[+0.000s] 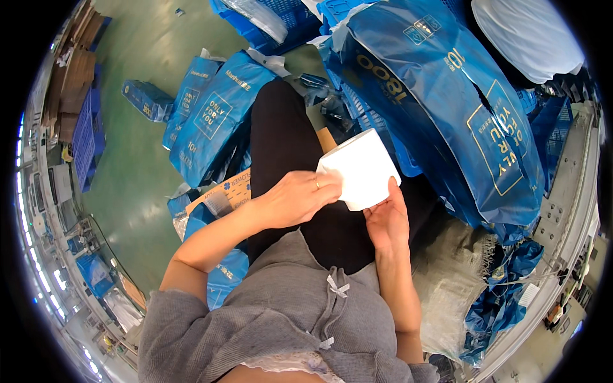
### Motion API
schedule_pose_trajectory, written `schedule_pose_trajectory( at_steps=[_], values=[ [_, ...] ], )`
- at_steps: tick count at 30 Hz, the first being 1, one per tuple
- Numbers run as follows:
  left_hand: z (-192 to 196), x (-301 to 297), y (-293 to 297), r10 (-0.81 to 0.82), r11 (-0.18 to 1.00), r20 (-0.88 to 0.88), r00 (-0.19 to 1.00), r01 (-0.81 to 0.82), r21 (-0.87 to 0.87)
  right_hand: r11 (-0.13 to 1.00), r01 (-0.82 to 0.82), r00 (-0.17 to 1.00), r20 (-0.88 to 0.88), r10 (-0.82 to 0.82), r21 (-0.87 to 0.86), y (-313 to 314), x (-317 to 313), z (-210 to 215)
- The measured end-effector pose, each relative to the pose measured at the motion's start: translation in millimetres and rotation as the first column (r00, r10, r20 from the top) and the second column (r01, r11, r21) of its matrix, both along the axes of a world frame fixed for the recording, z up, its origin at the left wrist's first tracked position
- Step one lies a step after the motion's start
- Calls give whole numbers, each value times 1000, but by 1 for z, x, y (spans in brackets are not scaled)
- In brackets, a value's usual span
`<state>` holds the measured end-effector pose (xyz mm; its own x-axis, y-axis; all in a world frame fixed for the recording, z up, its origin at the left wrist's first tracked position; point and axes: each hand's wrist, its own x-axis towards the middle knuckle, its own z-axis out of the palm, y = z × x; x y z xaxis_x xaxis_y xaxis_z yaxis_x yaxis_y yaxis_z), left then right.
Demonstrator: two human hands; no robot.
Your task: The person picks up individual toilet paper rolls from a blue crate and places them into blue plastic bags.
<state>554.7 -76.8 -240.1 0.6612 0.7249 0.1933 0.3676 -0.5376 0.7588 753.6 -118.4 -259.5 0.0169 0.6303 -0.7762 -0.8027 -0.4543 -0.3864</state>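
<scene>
A white paper roll (pixel 365 172) is held up over my lap, a little right of the middle, and its top face is washed out by bright light. My left hand (pixel 300 199) reaches across from the left, with its fingers bent and pressed against the roll's left side. The fingertips there are partly lost in the glare. From below, my right hand (pixel 389 220) grips the roll's lower right edge, thumb up along its side and fingers under it.
Large blue printed plastic packs (pixel 440 108) lie to the right on blue crates (pixel 367 115). More blue packs (pixel 214 115) stand on the green floor (pixel 128 179) at left, near a brown printed carton (pixel 223 195). A woven sack (pixel 447 281) and metal rail (pixel 571 185) are at right.
</scene>
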Motion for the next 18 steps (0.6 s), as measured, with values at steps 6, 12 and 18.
schedule_pose_trajectory(
  at_steps=[6,12,18],
  values=[
    [-29,-19,4,42,998,-354,934,-57,-31,996,-25,983,183,8,88,2,1,10],
    [-53,-23,62,388,836,-272,880,-461,-297,947,-246,947,259,190,206,-5,0,31],
    [-27,-23,120,692,544,214,690,-302,-783,904,-372,916,244,320,211,-16,-6,29]
  ],
)
